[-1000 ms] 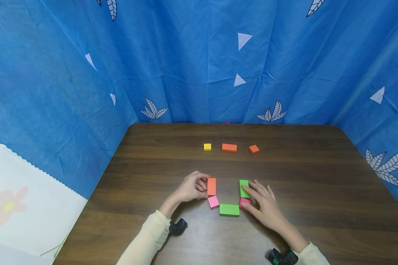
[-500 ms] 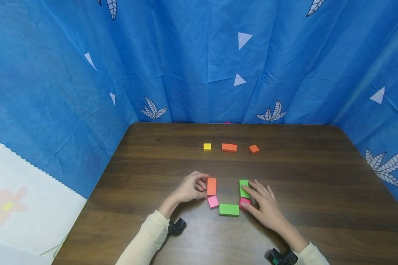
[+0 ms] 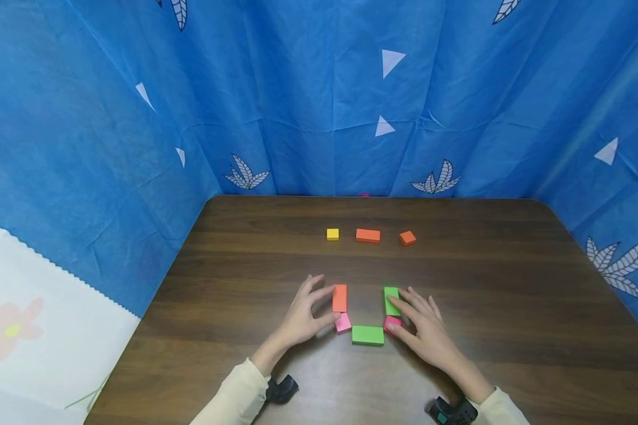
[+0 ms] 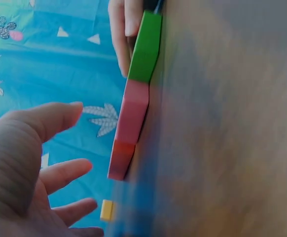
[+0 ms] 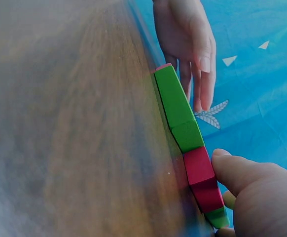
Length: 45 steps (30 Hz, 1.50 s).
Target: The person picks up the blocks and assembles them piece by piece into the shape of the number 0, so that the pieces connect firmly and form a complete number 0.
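Observation:
Several blocks form a U on the table. My left hand (image 3: 303, 316), fingers spread and relaxed, is beside the orange block (image 3: 339, 298) and light pink block (image 3: 342, 323) on the U's left side. In the left wrist view, a gap separates its thumb (image 4: 59, 118) from the blocks. A green block (image 3: 367, 335) lies across the near end. On the right side, my right hand (image 3: 427, 333) rests its thumb on the crimson block (image 3: 393, 323). Its fairly straight forefinger touches the other green block (image 3: 390, 301); the fingertips are partly hidden in the right wrist view.
Farther back on the brown wooden table (image 3: 484, 265) lie a small yellow block (image 3: 332, 235), a long orange block (image 3: 368, 236) and a small orange block (image 3: 407, 238). A blue curtain (image 3: 319, 106) hangs behind the table's far edge.
My left hand has spread its fingers, letting go of the orange block, and has shifted slightly nearer me. The right hand stays in place on the crimson and green blocks.

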Available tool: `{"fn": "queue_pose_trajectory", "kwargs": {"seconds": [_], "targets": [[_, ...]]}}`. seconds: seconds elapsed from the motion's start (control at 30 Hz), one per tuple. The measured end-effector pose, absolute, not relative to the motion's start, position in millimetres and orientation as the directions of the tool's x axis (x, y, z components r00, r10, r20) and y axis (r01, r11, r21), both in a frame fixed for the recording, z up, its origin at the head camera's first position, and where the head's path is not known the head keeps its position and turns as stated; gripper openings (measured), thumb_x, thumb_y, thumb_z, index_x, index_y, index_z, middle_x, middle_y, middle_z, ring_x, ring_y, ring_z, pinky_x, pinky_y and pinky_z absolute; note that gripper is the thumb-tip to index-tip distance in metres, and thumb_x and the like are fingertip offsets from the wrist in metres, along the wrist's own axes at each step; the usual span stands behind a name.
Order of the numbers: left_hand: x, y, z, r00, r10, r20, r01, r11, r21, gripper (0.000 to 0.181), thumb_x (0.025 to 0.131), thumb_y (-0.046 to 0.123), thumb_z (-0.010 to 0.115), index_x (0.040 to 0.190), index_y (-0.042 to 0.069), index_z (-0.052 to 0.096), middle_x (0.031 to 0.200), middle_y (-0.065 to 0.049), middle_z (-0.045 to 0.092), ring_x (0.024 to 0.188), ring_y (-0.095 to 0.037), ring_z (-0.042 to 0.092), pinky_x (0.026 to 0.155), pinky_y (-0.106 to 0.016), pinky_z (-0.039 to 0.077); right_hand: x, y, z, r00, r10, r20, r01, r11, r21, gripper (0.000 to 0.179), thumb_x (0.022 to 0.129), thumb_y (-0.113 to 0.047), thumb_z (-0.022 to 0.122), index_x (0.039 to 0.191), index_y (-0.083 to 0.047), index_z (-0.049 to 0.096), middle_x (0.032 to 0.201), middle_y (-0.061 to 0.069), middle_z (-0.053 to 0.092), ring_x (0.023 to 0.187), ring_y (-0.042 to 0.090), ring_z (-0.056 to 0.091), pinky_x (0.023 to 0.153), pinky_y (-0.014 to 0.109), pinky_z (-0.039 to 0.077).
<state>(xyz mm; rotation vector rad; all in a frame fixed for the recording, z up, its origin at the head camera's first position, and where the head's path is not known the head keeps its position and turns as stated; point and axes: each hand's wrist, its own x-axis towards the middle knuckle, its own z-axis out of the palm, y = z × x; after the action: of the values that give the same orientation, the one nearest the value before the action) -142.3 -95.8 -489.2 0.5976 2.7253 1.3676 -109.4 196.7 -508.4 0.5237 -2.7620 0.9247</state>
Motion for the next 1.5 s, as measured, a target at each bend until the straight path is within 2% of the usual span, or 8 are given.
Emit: {"fn": "queue_pose_trajectory", "kwargs": {"seconds": [0.27, 0.5, 0.73, 1.3, 1.43, 1.5], "targets": [[-135, -93, -498, -0.926, 0.349, 0.141, 0.329, 0.569, 0.754, 0.057, 0.085, 0.030, 0.074, 0.138, 0.016, 0.057, 0.155, -0.011, 0.037, 0.149, -0.039, 0.016, 0.111, -0.071, 0.020, -109, 197, -508, -0.932, -0.263, 0.250, -0.360, 0.754, -0.550, 0.062, 0.083, -0.038, 0.076, 0.138, -0.017, 0.057, 0.145, 0.017, 0.049, 0.141, 0.042, 0.032, 0.111, 0.072, 0.012], [-135, -90, -501, -0.907, 0.383, 0.174, 0.388, 0.601, 0.699, 0.054, 0.086, 0.032, 0.072, 0.136, 0.015, 0.059, 0.152, -0.015, 0.041, 0.147, -0.041, 0.022, 0.117, -0.063, 0.016, -108, 198, -508, -0.926, -0.269, 0.264, -0.374, 0.743, -0.554, 0.062, 0.082, -0.036, 0.077, 0.138, -0.018, 0.057, 0.144, 0.017, 0.049, 0.141, 0.042, 0.032, 0.110, 0.072, 0.013], [-135, -90, -502, -0.888, 0.416, 0.195, 0.435, 0.627, 0.646, 0.053, 0.086, 0.032, 0.072, 0.133, 0.012, 0.061, 0.148, -0.017, 0.046, 0.146, -0.043, 0.025, 0.117, -0.063, 0.018, -108, 198, -508, -0.930, -0.267, 0.254, -0.366, 0.747, -0.556, 0.062, 0.083, -0.038, 0.076, 0.138, -0.018, 0.056, 0.145, 0.017, 0.049, 0.141, 0.042, 0.032, 0.111, 0.072, 0.012], [-134, -90, -501, -0.894, 0.412, 0.178, 0.421, 0.635, 0.648, 0.053, 0.085, 0.031, 0.073, 0.133, 0.013, 0.061, 0.147, -0.015, 0.048, 0.147, -0.041, 0.024, 0.118, -0.061, 0.017, -109, 198, -509, -0.933, -0.245, 0.262, -0.355, 0.736, -0.577, 0.057, 0.086, -0.037, 0.073, 0.137, -0.016, 0.058, 0.144, 0.018, 0.050, 0.140, 0.043, 0.033, 0.111, 0.071, 0.012], [-134, -90, -502, -0.894, 0.411, 0.179, 0.422, 0.639, 0.643, 0.054, 0.085, 0.032, 0.074, 0.133, 0.013, 0.061, 0.146, -0.015, 0.048, 0.146, -0.041, 0.025, 0.117, -0.062, 0.018, -110, 198, -507, -0.929, -0.241, 0.280, -0.363, 0.734, -0.574, 0.054, 0.087, -0.033, 0.072, 0.136, -0.014, 0.058, 0.142, 0.019, 0.052, 0.137, 0.043, 0.038, 0.109, 0.072, 0.016], [-134, -89, -502, -0.895, 0.409, 0.178, 0.421, 0.640, 0.643, 0.054, 0.085, 0.032, 0.074, 0.133, 0.013, 0.061, 0.146, -0.015, 0.048, 0.146, -0.041, 0.025, 0.117, -0.062, 0.017, -113, 200, -503, -0.926, -0.235, 0.295, -0.367, 0.738, -0.566, 0.053, 0.088, -0.030, 0.072, 0.136, -0.012, 0.058, 0.140, 0.020, 0.053, 0.133, 0.043, 0.043, 0.106, 0.072, 0.021]]}}
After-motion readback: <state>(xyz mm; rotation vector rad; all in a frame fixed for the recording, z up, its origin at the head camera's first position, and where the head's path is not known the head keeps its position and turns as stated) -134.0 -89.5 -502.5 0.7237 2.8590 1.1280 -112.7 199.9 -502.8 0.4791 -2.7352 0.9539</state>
